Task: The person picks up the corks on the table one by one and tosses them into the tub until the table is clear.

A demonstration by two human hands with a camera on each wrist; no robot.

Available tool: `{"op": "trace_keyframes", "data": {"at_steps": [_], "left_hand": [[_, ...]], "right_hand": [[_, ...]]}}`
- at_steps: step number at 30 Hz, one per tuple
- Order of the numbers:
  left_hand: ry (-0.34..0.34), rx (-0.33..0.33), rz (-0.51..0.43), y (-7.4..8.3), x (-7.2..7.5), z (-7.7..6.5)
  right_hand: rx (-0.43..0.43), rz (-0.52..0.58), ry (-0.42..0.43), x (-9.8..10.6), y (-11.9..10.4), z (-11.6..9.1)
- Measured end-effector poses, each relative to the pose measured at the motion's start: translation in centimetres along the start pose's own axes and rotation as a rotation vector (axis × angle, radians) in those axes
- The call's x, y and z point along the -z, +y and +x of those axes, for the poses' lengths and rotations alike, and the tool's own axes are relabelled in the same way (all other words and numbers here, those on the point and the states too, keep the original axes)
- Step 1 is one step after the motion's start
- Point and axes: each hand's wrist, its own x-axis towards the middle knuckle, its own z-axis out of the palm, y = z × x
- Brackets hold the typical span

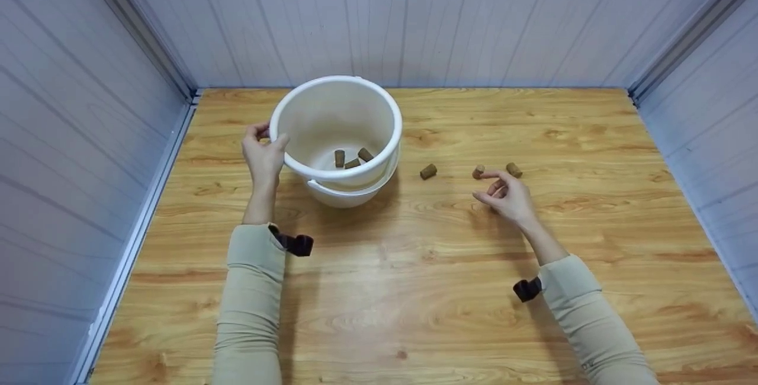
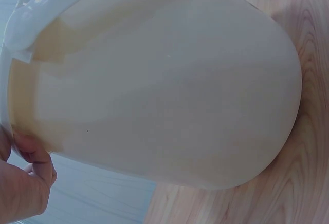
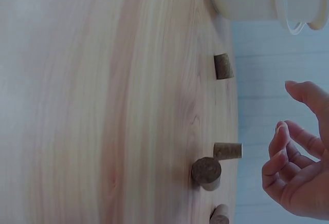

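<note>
A white plastic bucket (image 1: 334, 112) stands at the left of the table, its handle (image 1: 361, 188) hanging down in front. My left hand (image 1: 264, 160) grips the left side of the rim, thumb over the edge and fingers outside. Three brown corks (image 1: 339, 159) lie visible at the bottom of the bucket. Right of it, my right hand (image 1: 510, 198) hovers over the table with thumb and forefinger apart, holding nothing. Close by its forefinger is a cork (image 1: 478, 172), with another cork (image 1: 514, 170) just behind the hand. The right wrist view shows a cork (image 3: 206, 172) standing on end.
One more cork (image 1: 428, 172) lies between the bucket and my right hand. The wood-grain table (image 1: 379, 290) is bounded by pale panels at the back (image 1: 379, 23), left and right. A dark wrist camera (image 1: 299, 245) sticks out from each cuff.
</note>
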Motion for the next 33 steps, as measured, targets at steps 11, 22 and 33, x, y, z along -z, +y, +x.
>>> {"op": "trace_keyframes", "data": {"at_steps": [11, 22, 33], "left_hand": [[0.005, -0.016, 0.008, 0.0, -0.1, 0.0], [0.007, -0.010, -0.011, 0.0, -0.1, 0.1], [-0.010, 0.014, 0.012, 0.1, 0.0, 0.0]], "right_hand": [[-0.055, 0.029, 0.009, 1.1, 1.5, -1.0], [-0.107, -0.004, -0.007, 1.7, 3.5, -1.3], [-0.149, -0.031, -0.034, 1.8, 5.2, -1.3]]}}
